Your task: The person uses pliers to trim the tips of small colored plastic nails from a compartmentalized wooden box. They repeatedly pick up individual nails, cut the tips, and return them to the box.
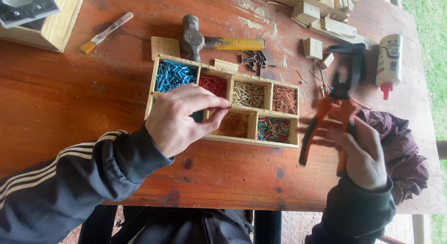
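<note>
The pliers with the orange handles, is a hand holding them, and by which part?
Yes. The right hand holds the pliers by their orange handles, the dark head pointing away over the table.

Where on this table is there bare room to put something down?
Bare wood lies left of the compartment tray, below the brush, and along the near edge under the tray. Around the hammer, nails and wood blocks it is crowded.

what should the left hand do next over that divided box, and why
Probably lift straight up out of the wooden tray. The left hand has its fingertips pinched together over the dividers near the red pieces, while the right hand holds orange-handled pliers off to the side.
</note>
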